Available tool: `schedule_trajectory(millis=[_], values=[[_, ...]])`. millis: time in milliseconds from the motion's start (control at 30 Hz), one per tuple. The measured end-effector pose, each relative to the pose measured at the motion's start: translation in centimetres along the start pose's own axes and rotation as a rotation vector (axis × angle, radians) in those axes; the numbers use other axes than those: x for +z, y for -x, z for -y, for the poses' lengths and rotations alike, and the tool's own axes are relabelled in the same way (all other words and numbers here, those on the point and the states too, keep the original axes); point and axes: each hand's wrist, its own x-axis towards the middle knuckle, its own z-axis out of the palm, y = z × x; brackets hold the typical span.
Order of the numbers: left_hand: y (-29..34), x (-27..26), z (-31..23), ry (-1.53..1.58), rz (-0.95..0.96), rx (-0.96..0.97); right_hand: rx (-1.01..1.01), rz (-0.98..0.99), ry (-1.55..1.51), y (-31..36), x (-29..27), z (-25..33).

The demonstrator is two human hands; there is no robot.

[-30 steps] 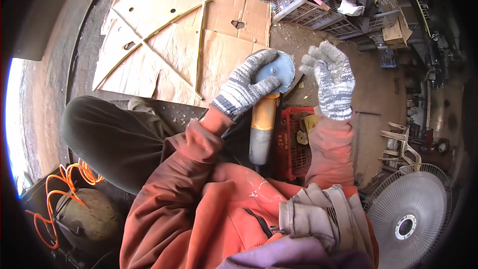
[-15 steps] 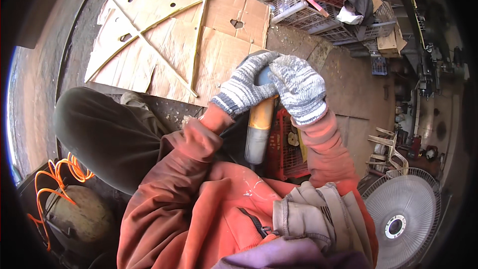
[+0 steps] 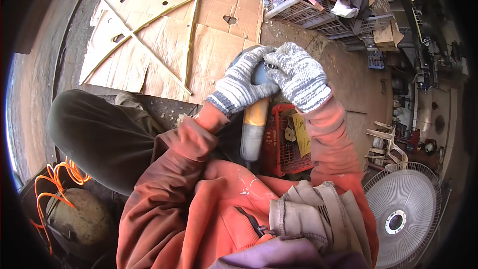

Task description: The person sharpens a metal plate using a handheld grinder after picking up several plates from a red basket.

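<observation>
A power tool that looks like an angle grinder (image 3: 255,114) stands upright in front of my lap, with a yellow and grey body and a blue head. My left hand (image 3: 242,82), in a grey-and-white knitted glove, is closed around the blue head. My right hand (image 3: 302,78), gloved the same way, has its fingers bent in at the top of that head. At its fingertips shows a small round metal part (image 3: 269,65), like a nut or spindle end. The gloves hide much of the head.
Flattened cardboard (image 3: 149,65) with thin strips (image 3: 154,60) lies ahead left. Below my right forearm stands a red crate (image 3: 283,144) holding a yellow packet (image 3: 302,134). Stacked crates (image 3: 318,15) are far right, a fan (image 3: 398,219) near right. An orange coiled hose (image 3: 55,174) is at left.
My right hand has shifted slightly on the grinder's head, and the round metal part now shows at its fingertips. The view has turned a little, uncovering more of the red crate.
</observation>
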Motion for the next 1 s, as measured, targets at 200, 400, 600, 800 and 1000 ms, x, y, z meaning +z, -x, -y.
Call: schedule_trajectory(millis=[200,400,600,800,1000], values=[[1.2,1.2,2.3,0.109,-0.116,0.094,0.073,-0.010,-0.127,1.0,-0.8,-1.3],[0.2,1.1,0.5,-0.457,-0.002,-0.066,-0.058,0.080,0.153,1.7,-1.0,-2.4],[-0.6,2.8,-0.6,-0.629,-0.044,-0.223,0.218,0.065,-0.181,3.1,0.2,-3.9],[0.3,4.3,-0.5,-0.687,-0.183,-0.141,-0.165,0.147,0.158,3.0,-2.3,-4.2],[0.5,4.4,-1.5,-0.626,-0.238,-0.021,-0.300,0.249,0.371,3.4,-0.8,-5.4]])
